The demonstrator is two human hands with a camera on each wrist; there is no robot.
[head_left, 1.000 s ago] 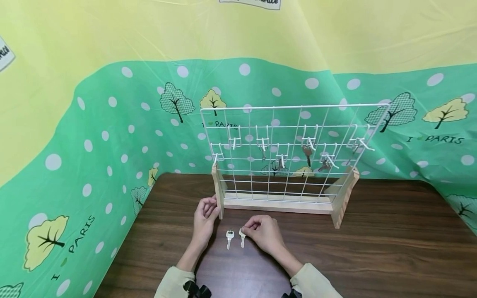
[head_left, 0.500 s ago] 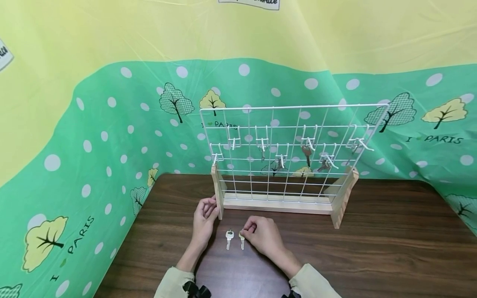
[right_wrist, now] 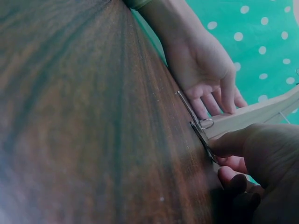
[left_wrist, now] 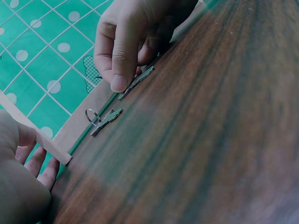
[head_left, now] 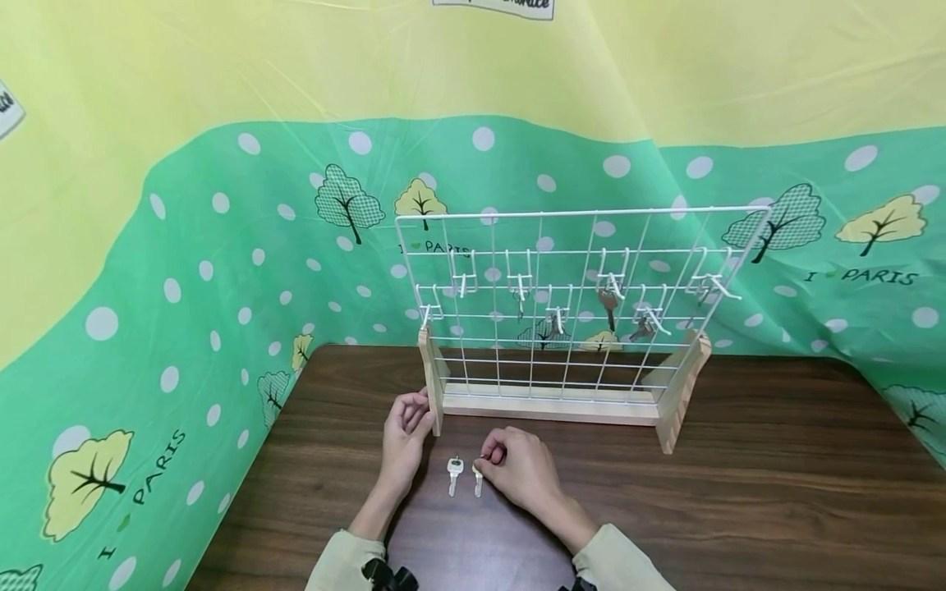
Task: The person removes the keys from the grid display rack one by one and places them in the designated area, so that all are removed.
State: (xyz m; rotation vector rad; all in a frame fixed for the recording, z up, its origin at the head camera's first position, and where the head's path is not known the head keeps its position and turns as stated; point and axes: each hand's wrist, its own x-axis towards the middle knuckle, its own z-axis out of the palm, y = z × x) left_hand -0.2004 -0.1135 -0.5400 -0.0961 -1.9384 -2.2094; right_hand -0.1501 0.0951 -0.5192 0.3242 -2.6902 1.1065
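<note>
On the brown table, my right hand point(head_left: 523, 466) pinches the head of a silver key point(head_left: 478, 483) between thumb and curled finger. In the left wrist view the key point(left_wrist: 136, 83) lies low along the wood; whether it touches the table I cannot tell. Beside it, to the left, is a second key point(head_left: 454, 476), with a small ring at its head in the left wrist view. My left hand point(head_left: 404, 435) rests against the outer side of the rack's left wooden leg point(head_left: 432, 382), its fingers loosely bent. The right wrist view hides its fingertips behind the wood.
A white wire grid rack point(head_left: 565, 316) stands on a wooden base point(head_left: 550, 408) behind my hands. Several white hooks stick out of it, and some carry keys, such as a brownish key point(head_left: 608, 305). A green and yellow patterned cloth point(head_left: 244, 213) hangs behind the table point(head_left: 798, 460).
My right hand, with the pinched key, has shifted slightly toward me and left, closer to the other key. The left hand and the rack have stayed in place.
</note>
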